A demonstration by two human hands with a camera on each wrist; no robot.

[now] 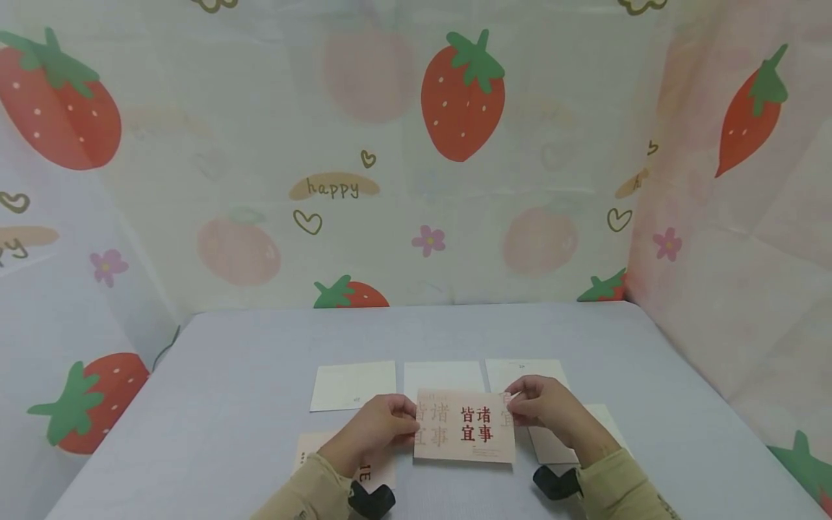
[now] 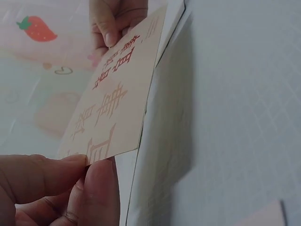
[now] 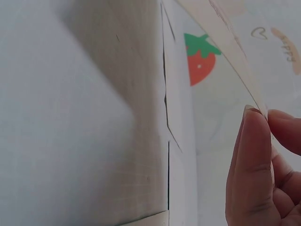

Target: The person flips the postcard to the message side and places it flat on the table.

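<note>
head view, nearest: a black wrist device [image 1: 372, 500] sits by each beige cuff [image 1: 318, 491].
lettered card [image 1: 382, 469]: front left on the table, partly hidden by the left forearm.
left hand [image 1: 375, 431]: thumb and fingers pinched together on the left edge of the pink postcard [image 1: 464, 426].
right hand [image 1: 552, 408]: thumb and fingertips clamped on its right edge, towards the upper corner.
pink postcard: red chinese characters facing up, held above the tabletop; left wrist view shows a shadowed gap below.
step in hand: probably setting the postcard down between the two front cards.
next move: seems to call for lowering it level, squaring it, then freeing both edges together.
front right card [image 1: 549, 449]: pale, partly covered by the right hand, which could nudge it.
back row: left pale card [image 1: 354, 385], middle pale card [image 1: 444, 375], right pale card [image 1: 526, 368]; the postcard hides the middle one's lower edge.
farthest: white table [image 1: 247, 375] meets a strawberry-print backdrop [image 1: 552, 87].
</note>
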